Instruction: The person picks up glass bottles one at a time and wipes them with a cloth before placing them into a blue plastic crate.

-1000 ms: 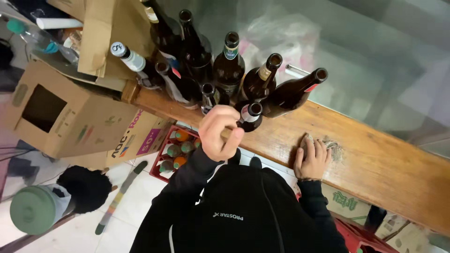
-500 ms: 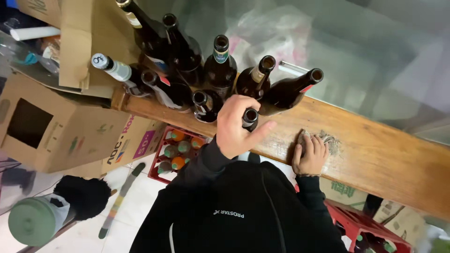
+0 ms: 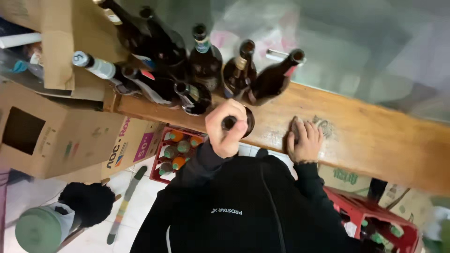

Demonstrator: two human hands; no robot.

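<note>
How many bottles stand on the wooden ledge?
9. Five back bottles, three front-left bottles, and the ninth bottle in the left hand. More may hide behind.

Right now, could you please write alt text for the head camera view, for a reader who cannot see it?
Seen from above, a person's left hand grips the neck of a dark glass bottle on a wooden counter, while the right hand rests flat on the wood. More dark bottles cluster behind; a red crate of bottles and cardboard boxes sit below.
</note>
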